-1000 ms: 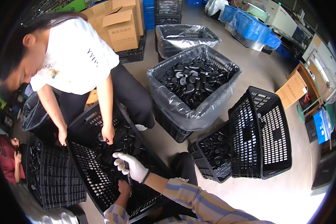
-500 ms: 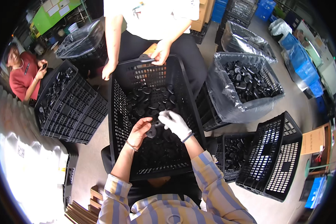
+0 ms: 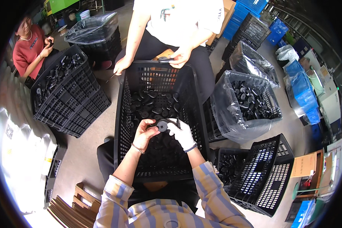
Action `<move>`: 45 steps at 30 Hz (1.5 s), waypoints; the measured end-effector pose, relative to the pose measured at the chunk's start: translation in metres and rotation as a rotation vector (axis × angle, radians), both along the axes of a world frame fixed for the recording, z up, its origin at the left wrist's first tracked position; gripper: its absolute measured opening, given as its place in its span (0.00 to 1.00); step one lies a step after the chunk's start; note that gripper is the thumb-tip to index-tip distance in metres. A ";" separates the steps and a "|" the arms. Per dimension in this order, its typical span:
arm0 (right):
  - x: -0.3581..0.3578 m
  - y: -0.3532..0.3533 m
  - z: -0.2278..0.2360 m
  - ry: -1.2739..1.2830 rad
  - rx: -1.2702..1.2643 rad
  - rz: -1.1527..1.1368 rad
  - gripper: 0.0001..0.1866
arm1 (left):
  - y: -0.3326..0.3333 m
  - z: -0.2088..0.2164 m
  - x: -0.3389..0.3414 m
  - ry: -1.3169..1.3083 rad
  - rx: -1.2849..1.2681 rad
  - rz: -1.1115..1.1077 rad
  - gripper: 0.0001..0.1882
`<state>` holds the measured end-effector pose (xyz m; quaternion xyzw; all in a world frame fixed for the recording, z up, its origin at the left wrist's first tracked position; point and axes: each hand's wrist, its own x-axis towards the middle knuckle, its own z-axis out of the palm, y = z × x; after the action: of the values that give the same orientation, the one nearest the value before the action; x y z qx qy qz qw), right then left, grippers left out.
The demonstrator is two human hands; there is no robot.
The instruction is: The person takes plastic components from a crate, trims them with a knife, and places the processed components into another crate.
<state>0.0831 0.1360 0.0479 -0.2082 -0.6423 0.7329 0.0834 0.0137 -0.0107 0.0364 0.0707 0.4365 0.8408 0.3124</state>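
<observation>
Over a deep black plastic crate (image 3: 119, 114), my bare left hand (image 3: 144, 136) is closed in a pinch on a black round-ended plastic part (image 3: 162, 125). Its disc-like face, with a small centre hole, points toward me. My right hand (image 3: 183, 136), in a white glove, grips the same part from the right side. A thin dark piece shows at the gloved fingers; whether it belongs to this part I cannot tell. Many similar black parts (image 3: 150, 103) lie loose below in the crate.
Opposite me, a person in a white shirt holds another black part (image 3: 165, 59) over the far rim. A lined crate of parts (image 3: 216, 95) stands at right, near stacked black crates (image 3: 260, 171). Another person in red sits beside a filled crate (image 3: 70, 102) at left.
The round part has come up between my hands, its disc face now in plain sight. My gloved hand has moved slightly right and down. The whole view has shifted a little.
</observation>
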 end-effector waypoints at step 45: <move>-0.001 0.007 0.000 0.152 0.073 -0.020 0.10 | 0.006 -0.007 -0.002 0.084 0.000 -0.128 0.11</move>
<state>0.0825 0.1428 0.0474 -0.1551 -0.6584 0.7217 0.1469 0.0116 -0.0048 0.0289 0.1336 0.4437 0.8154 0.3471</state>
